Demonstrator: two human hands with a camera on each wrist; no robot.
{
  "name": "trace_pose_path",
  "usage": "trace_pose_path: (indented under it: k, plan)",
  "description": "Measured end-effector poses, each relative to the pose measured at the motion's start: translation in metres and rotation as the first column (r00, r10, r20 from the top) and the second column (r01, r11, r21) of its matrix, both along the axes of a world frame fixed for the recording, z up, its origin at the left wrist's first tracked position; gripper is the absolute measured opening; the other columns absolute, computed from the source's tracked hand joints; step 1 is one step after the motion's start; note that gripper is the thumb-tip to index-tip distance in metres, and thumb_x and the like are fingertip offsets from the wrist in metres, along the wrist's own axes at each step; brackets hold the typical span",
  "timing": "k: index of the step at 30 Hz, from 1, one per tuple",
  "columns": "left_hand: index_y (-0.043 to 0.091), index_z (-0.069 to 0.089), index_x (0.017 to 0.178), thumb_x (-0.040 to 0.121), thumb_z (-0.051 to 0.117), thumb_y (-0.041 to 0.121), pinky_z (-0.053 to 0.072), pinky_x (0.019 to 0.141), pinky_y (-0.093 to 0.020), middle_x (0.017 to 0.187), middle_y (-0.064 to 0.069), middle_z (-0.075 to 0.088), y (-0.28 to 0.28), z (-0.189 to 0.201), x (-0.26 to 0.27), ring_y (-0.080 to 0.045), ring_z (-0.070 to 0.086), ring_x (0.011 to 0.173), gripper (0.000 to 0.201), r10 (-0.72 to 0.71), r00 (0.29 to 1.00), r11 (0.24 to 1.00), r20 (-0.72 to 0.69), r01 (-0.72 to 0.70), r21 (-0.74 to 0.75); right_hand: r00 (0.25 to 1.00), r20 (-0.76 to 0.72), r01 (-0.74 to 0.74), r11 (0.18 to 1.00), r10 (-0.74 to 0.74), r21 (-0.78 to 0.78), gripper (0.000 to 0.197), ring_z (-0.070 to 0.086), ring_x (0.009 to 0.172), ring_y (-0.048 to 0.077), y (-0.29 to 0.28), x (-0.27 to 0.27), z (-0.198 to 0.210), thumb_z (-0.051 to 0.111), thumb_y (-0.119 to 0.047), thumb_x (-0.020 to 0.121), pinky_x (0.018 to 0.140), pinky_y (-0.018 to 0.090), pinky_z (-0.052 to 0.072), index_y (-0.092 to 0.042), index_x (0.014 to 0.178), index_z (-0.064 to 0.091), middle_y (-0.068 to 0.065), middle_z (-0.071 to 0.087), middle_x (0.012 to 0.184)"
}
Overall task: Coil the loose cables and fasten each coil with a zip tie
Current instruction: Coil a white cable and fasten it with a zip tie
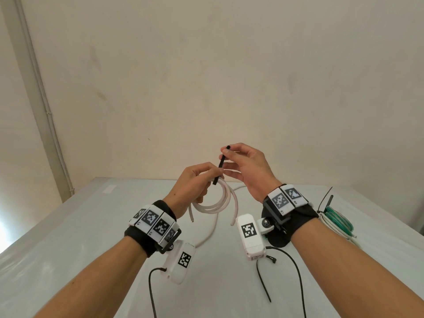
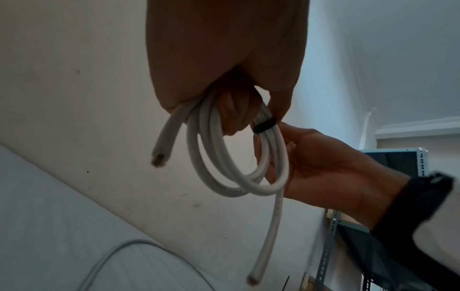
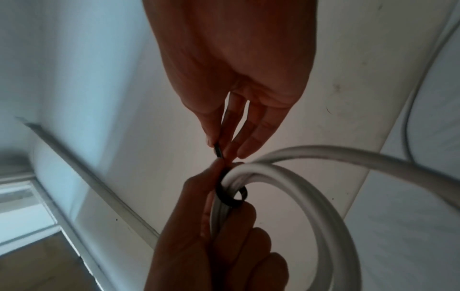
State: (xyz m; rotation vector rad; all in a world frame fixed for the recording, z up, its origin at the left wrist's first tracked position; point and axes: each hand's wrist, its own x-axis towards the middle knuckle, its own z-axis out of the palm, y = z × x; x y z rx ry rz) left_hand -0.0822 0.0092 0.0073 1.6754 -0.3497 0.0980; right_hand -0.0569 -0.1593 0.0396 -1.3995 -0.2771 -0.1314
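We hold the white cable coil [image 1: 215, 200] up above the table [image 1: 68, 237] in our left hand [image 1: 192, 184], fingers curled round the gathered loops at the top of the coil, so that hand is clamped on the cable. Both cut ends of the coil hang free below the hand, showing copper at the tips in the left wrist view. A black zip tie [image 1: 220, 166] is looped around the bundled strands just beside our left fingertips; in the right wrist view it forms a small ring hugging the white strands. Our right hand [image 1: 247, 171] pinches the tie's free tail between thumb and forefinger, with the other fingers stretched out straight, and the tail rises slanting from the coil up to that pinch. The two hands sit close together, nearly touching at the fingertips.

On the table a second white cable [image 1: 212, 230] lies loose, curving under the raised coil. To the right, beside our right wrist, rests a green coil [image 1: 339, 220] with pale cables next to it. Another black zip tie [image 1: 263, 285] lies on the table near us
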Motion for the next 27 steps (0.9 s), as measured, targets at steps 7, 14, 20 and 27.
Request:
trace_pose_path:
  k: [7, 14, 20, 27]
  plan:
    - [0.009, 0.076, 0.110, 0.103, 0.058, 0.023, 0.016, 0.049, -0.026, 0.059, 0.010, 0.026, -0.004, -0.006, 0.000, -0.014, 0.014, 0.055, 0.024, -0.135, 0.982, 0.988, -0.134, 0.124, -0.089, 0.988, 0.124, 0.104, 0.992, -0.095, -0.066, 0.009, 0.070, 0.080, 0.019, -0.003, -0.002, 0.011, 0.072, -0.011, 0.096, 0.073, 0.029, 0.060, -0.006, 0.102, 0.075, 0.012, 0.075, 0.093]
    - [0.010, 0.072, 0.117, 0.106, 0.056, 0.026, 0.018, 0.047, -0.022, 0.059, 0.012, 0.028, -0.003, -0.002, 0.003, -0.012, 0.016, 0.055, 0.025, -0.236, 0.958, 0.967, -0.162, 0.216, -0.135, 0.982, 0.173, 0.084, 0.994, -0.071, -0.067, 0.011, 0.069, 0.080, 0.018, -0.002, -0.003, 0.018, 0.073, -0.012, 0.096, 0.076, 0.028, 0.061, -0.006, 0.104, 0.077, 0.014, 0.076, 0.094]
    - [0.013, 0.074, 0.123, 0.103, 0.061, 0.023, 0.022, 0.046, -0.019, 0.068, 0.004, 0.020, 0.001, -0.011, 0.008, -0.010, 0.018, 0.054, 0.026, -0.250, 0.956, 0.957, -0.154, 0.220, -0.190, 0.995, 0.055, -0.091, 0.995, 0.088, 0.038, 0.028, 0.071, 0.092, 0.018, -0.005, -0.007, 0.007, 0.075, -0.018, 0.094, 0.084, 0.029, 0.059, -0.002, 0.117, 0.074, 0.010, 0.075, 0.101]
    - [0.007, 0.068, 0.129, 0.104, 0.058, 0.011, 0.023, 0.047, -0.019, 0.067, 0.006, 0.022, 0.001, -0.024, 0.010, -0.008, 0.019, 0.052, 0.028, -0.273, 0.939, 0.950, -0.211, 0.227, -0.216, 0.991, 0.132, 0.013, 0.983, 0.011, -0.184, 0.015, 0.072, 0.089, 0.020, -0.006, -0.006, -0.015, 0.072, -0.008, 0.095, 0.091, 0.034, 0.061, -0.001, 0.107, 0.078, 0.019, 0.077, 0.106]
